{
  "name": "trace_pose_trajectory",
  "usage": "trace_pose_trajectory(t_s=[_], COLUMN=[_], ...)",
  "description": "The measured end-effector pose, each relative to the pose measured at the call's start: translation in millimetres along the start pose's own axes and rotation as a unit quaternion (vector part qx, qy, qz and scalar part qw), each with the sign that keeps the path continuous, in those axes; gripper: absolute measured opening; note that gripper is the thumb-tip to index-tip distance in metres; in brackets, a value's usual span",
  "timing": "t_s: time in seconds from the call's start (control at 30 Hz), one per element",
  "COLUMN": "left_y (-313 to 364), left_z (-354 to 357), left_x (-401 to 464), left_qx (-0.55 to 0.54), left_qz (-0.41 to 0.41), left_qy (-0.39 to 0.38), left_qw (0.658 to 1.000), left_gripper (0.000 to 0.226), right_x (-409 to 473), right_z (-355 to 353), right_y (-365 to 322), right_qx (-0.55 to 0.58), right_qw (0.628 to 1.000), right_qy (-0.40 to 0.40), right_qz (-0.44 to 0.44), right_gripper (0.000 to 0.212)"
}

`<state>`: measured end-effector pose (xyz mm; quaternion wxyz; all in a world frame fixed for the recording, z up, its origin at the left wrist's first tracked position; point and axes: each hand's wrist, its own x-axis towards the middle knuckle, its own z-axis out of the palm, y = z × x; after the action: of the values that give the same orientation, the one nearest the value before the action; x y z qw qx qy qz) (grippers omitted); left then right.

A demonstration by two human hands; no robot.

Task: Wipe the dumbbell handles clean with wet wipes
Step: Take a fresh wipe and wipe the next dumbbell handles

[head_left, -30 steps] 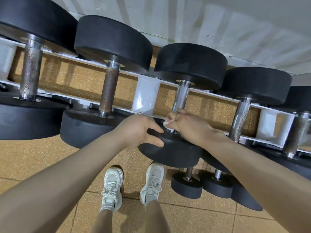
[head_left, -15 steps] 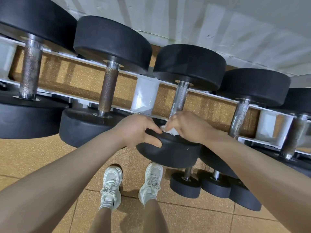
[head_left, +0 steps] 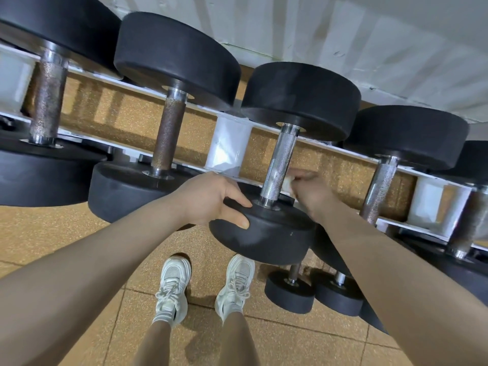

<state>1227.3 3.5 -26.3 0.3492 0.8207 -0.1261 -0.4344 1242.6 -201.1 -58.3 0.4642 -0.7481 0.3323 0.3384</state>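
Knurled steel dumbbell handle (head_left: 280, 165): now bare; right hand (head_left: 313, 192), pinching white wet wipe (head_left: 287, 180), has slipped off rightward; left hand (head_left: 211, 199) fingers curled on black rubber head (head_left: 266, 233); wiping likely done

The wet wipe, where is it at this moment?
In the head view the wet wipe is right of centre, pinched in the right hand, just right of the shiny handle of the dumbbell whose near head the left hand grips.

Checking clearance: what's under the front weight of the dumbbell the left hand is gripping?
Under that front weight are brown floor tiles, the right shoe's toe and small dumbbells on the floor. The left hand grips its near edge. The weight covers whatever lies directly below it.
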Motion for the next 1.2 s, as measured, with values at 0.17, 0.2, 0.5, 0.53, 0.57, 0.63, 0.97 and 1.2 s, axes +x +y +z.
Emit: trace_pose_trajectory(t_s=[0.17,0.2,0.5,0.53,0.57,0.63,0.97,1.2], left_y=[-1,-1,-1,-1,-1,0,-4,-4], left_z=[0,0,-1,-1,-2,-2,0,0], left_x=[0,0,0,0,0,0,1,0], left_qx=[-0.004,-0.007,-0.010,-0.010,-0.009,-0.007,-0.014,-0.010], left_qz=[0.001,0.000,0.007,0.008,0.008,0.006,0.013,0.019], left_qy=[0.003,0.003,-0.003,-0.004,-0.005,-0.007,0.001,0.007], left_qw=[1.000,1.000,1.000,1.000,1.000,1.000,1.000,1.000], left_gripper=[0.046,0.046,0.048,0.047,0.047,0.048,0.049,0.047], right_x=[3,11,27,26,25,23,20,7], right_z=[-8,-10,-9,-11,-13,-16,-20,-5], right_y=[-10,-20,-8,1,7,9,-16,11], right_qx=[-0.054,0.061,0.146,0.083,0.039,0.026,0.284,-0.036], right_qw=[0.998,0.998,0.986,0.992,0.994,0.995,0.955,0.997], right_qy=[-0.038,-0.019,-0.087,-0.097,-0.099,-0.091,-0.070,-0.073], right_qz=[0.005,0.009,0.001,0.001,0.008,0.025,-0.058,-0.003], right_gripper=[0.039,0.035,0.037,0.040,0.043,0.044,0.017,0.022])
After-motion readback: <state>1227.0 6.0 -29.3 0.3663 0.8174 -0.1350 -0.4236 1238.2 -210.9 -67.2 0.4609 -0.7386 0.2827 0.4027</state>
